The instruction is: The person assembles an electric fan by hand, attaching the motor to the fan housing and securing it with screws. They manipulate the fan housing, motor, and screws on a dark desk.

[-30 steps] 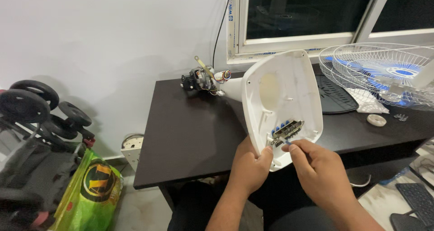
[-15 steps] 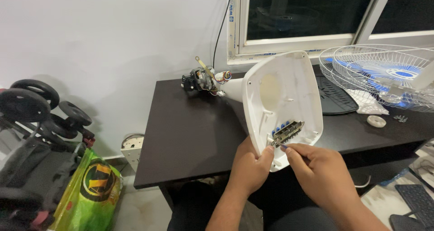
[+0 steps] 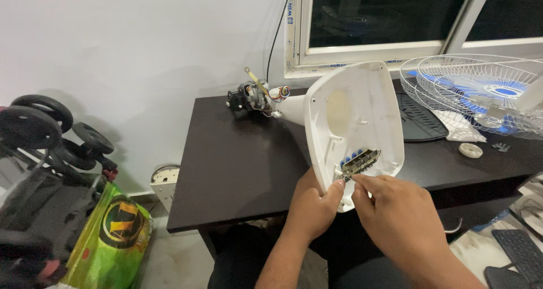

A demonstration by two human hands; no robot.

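At the bottom centre of the frame the left hand (image 3: 312,208) grips the lower edge of a white fan base shell (image 3: 355,125), thumb pressed on its inner face and the other fingers wrapped behind. Just to its right, the right hand (image 3: 396,215) has its thumb and forefinger pinched together at the lower left corner of the metal switch block (image 3: 358,161), which sits inside the shell with blue buttons behind it; whether a screw or small tool lies between the fingertips is too small to tell.

The shell's underside is already open and the switch block is exposed but seems still seated in place, so the work on it looks unfinished.

Further up, on the dark table (image 3: 237,164), the bare fan motor (image 3: 249,98) lies at upper centre, still attached to the shell's neck. At upper right the wire fan guard (image 3: 481,91) with its blue blade lies removed, with a white ring nut (image 3: 470,150) and small screws (image 3: 500,147) beside it.
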